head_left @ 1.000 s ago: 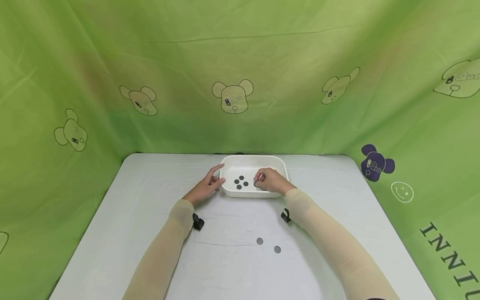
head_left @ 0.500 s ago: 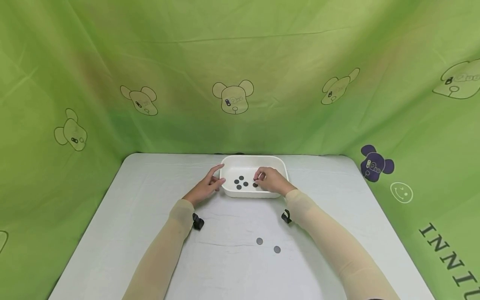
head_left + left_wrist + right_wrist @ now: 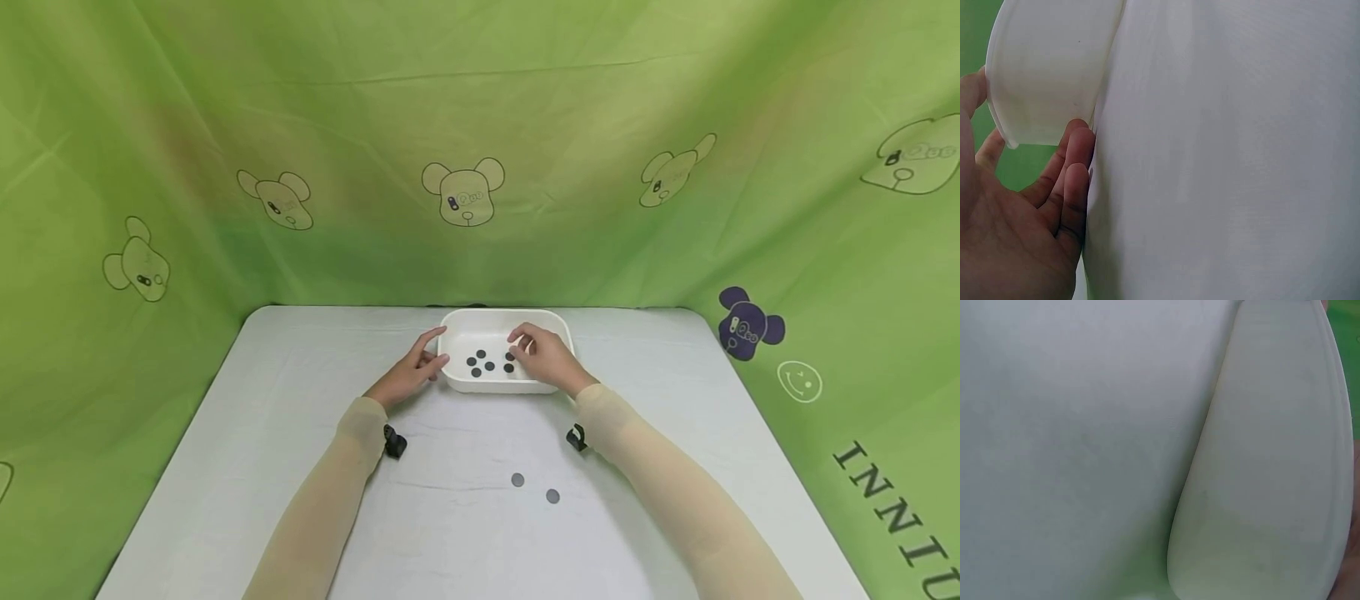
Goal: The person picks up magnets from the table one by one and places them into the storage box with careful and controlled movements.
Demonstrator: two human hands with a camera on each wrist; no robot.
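A white plastic basin (image 3: 507, 387) stands at the back of the table with several dark grey round discs (image 3: 490, 366) lying flat inside. My left hand (image 3: 405, 377) is at the basin's left end, thumb and index finger extended against the rim. In the left wrist view its other fingers (image 3: 1077, 184) reach toward the lower part of the basin wall. My right hand (image 3: 550, 360) is over the right half of the basin, thumb and index finger apart. Just beside the thumb lies a disc (image 3: 510, 356), and another disc (image 3: 508, 368) is slightly nearer the front wall.
Two grey discs lie on the white-covered table: one disc (image 3: 517, 480) in front of the basin, and a second disc (image 3: 552, 497) to its right. A green curtain (image 3: 465, 267) with bear drawings surrounds the table at the back and sides. Black wrist mounts (image 3: 395, 442) hang below the sleeves.
My right hand has let go of a disc, which now lies in the basin behind another one, and its fingers have lifted and spread. The left hand has stayed at the rim.
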